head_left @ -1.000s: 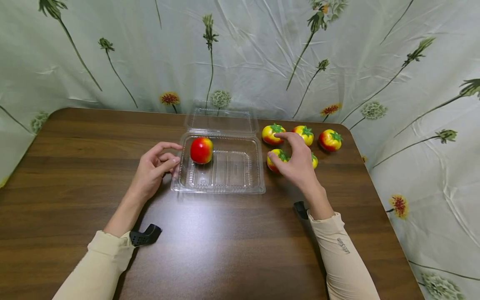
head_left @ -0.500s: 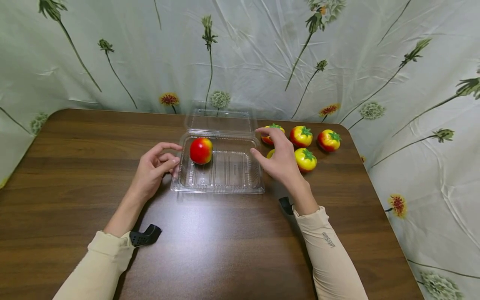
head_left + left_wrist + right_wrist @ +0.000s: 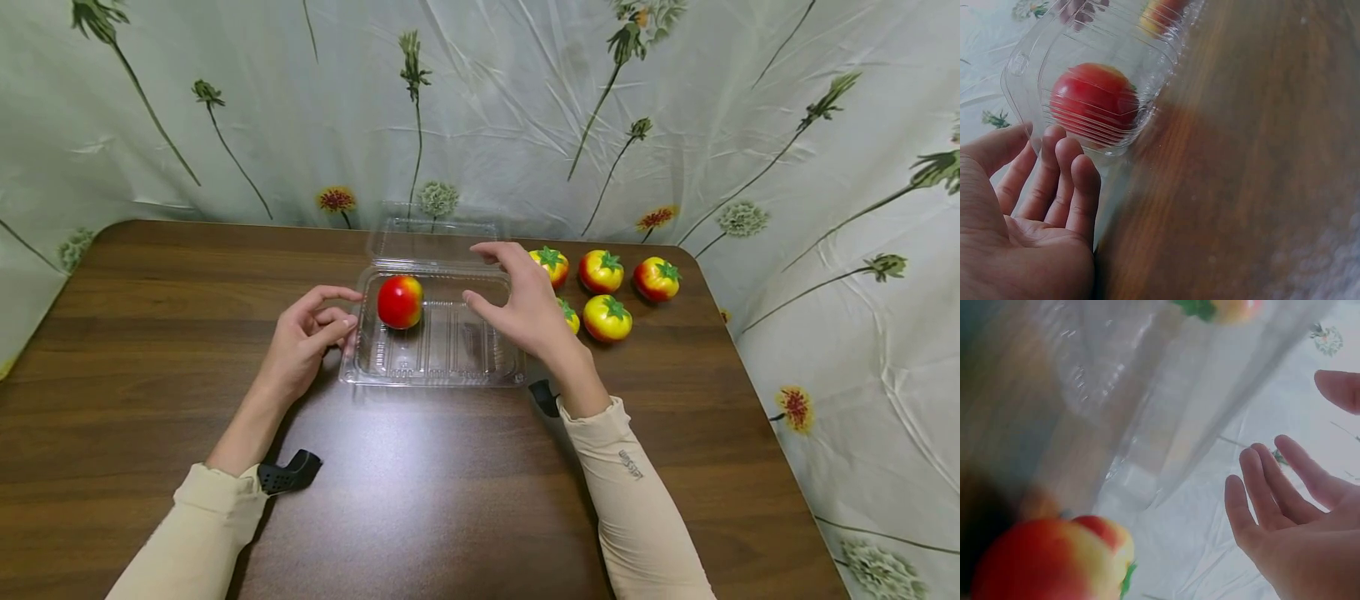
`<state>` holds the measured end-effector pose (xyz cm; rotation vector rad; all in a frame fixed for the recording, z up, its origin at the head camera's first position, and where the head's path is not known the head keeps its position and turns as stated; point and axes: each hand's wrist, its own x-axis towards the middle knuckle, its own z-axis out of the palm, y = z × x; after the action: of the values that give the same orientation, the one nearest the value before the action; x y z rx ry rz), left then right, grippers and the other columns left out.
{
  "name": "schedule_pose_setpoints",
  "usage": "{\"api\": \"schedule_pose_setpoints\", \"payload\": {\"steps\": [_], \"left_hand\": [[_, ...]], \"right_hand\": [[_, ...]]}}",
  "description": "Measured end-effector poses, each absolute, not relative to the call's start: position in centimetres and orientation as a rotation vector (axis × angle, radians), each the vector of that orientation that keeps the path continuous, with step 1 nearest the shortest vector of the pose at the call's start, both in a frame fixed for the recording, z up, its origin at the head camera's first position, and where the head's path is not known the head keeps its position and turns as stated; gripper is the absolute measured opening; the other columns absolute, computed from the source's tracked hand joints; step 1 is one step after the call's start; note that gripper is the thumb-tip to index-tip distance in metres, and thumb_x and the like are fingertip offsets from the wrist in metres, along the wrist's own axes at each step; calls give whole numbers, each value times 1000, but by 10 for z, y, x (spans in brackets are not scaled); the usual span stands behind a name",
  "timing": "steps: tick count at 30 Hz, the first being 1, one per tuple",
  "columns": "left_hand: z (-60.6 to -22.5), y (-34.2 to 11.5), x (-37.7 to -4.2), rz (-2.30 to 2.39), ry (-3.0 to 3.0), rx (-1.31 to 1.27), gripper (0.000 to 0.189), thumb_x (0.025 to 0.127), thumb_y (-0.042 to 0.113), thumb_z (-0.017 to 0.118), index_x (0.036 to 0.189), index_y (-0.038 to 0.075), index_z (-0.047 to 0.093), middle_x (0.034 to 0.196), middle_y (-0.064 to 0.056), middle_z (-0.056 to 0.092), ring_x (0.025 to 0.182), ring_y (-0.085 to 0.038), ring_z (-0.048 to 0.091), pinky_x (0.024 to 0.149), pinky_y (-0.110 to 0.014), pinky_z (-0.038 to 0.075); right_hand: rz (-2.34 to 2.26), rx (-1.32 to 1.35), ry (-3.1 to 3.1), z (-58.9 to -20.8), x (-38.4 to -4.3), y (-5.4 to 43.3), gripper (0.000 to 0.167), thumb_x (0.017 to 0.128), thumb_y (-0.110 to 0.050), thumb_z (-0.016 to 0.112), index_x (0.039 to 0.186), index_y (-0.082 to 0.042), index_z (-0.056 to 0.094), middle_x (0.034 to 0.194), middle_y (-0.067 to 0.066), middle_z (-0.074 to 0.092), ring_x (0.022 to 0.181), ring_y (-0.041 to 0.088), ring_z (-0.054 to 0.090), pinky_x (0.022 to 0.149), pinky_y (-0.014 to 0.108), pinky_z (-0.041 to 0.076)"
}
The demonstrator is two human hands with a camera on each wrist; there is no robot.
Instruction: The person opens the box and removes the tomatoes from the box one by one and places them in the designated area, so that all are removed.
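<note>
A clear plastic clamshell container (image 3: 442, 354) lies on the table with its lid tipped back. One red-and-yellow fruit (image 3: 400, 302) sits in its left half; in the left wrist view that fruit (image 3: 1094, 100) shows through the clear wall. My left hand (image 3: 309, 337) pinches the container's left rim between thumb and fingers. Over the right side of the container hovers my right hand (image 3: 528, 308), thumb and fingers spread apart, holding nothing. In the right wrist view this hand (image 3: 1300, 519) is beside the raised lid.
Several more fruits with green star-shaped caps stand right of the container, including a mostly yellow one (image 3: 607, 318) and a redder one (image 3: 657, 279) farthest right. Floral fabric (image 3: 495, 108) hangs behind the brown wooden table (image 3: 390, 492).
My right hand has moved left from over the fruits to the container's right side, uncovering some of them. The left hand stays at the left rim.
</note>
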<state>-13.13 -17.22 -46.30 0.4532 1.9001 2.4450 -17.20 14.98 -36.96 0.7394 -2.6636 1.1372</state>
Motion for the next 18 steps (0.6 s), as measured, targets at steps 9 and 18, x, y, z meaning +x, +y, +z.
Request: {"api": "schedule_pose_setpoints", "payload": {"steps": [9,18], "left_hand": [[-464,-172,-132,2467,1854,493,28,101,-12,58,129,-8,59,80,-7,72,62,-17,62,58,-22,55],[-464,-172,-132,2466,1859,495,28,100,-12,59,127,-7,59,80,-7,73,60,-17,63,57,-23,56]], "right_hand": [[1140,828,-2694,-359,-174,129,57,93,-25,78,143,-8,59,140,13,62,131,27,57,113,42,45],[1090,867,-2840,-363,-174,120,64,93,-27,79,149,-10,53,148,9,58,135,27,56,115,41,44]]}}
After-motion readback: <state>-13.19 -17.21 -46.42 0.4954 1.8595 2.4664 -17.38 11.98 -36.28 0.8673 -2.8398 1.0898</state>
